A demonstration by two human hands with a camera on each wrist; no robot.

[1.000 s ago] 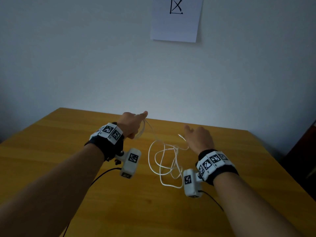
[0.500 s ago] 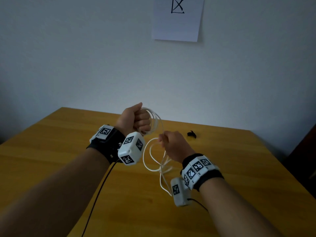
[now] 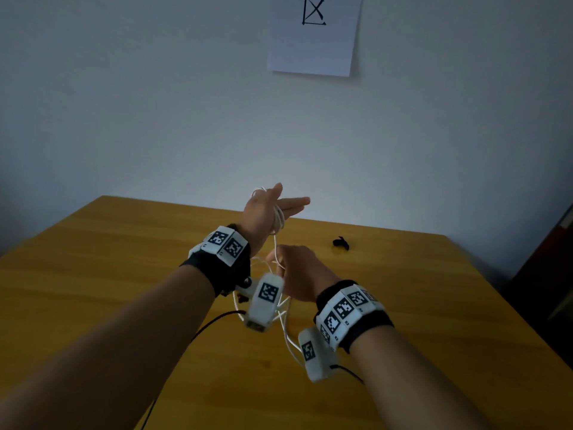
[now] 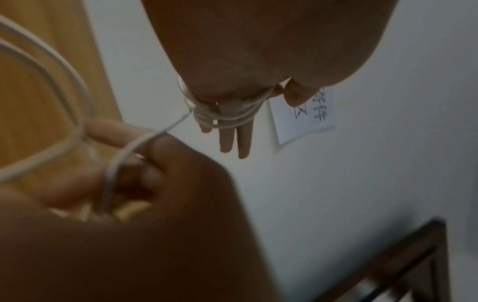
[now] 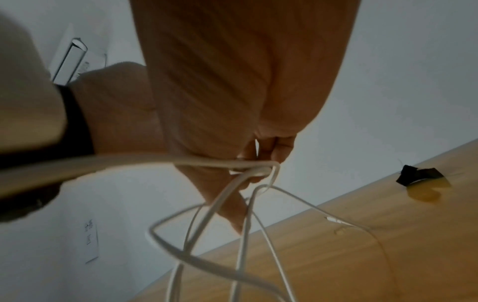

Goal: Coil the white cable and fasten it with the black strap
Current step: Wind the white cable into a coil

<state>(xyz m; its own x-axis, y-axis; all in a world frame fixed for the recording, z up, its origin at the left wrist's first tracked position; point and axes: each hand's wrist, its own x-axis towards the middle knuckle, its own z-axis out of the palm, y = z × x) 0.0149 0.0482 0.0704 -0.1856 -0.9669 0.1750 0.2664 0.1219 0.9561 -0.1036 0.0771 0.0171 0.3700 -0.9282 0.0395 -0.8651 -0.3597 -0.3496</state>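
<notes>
The thin white cable (image 3: 280, 217) is wound in several turns round my left hand (image 3: 273, 209), which is raised above the table with its fingers straight and thumb up. The left wrist view shows the turns (image 4: 227, 114) lying across the base of the fingers. My right hand (image 3: 294, 271) is just below the left wrist and pinches the cable (image 5: 220, 163) between thumb and fingers. Loose loops hang down from it to the table, where a plug end (image 5: 336, 219) lies. The black strap (image 3: 341, 243) lies curled on the table, beyond and right of both hands.
The wooden table (image 3: 124, 259) stands against a pale wall with a sheet of paper (image 3: 313, 35) taped to it. Dark furniture (image 3: 552, 268) stands past the table's right edge. Black camera leads (image 3: 214, 321) trail under my forearms.
My left hand went from a fist round the coil to straight fingers and rose a little. My right hand carried the cable down under the left wrist.
</notes>
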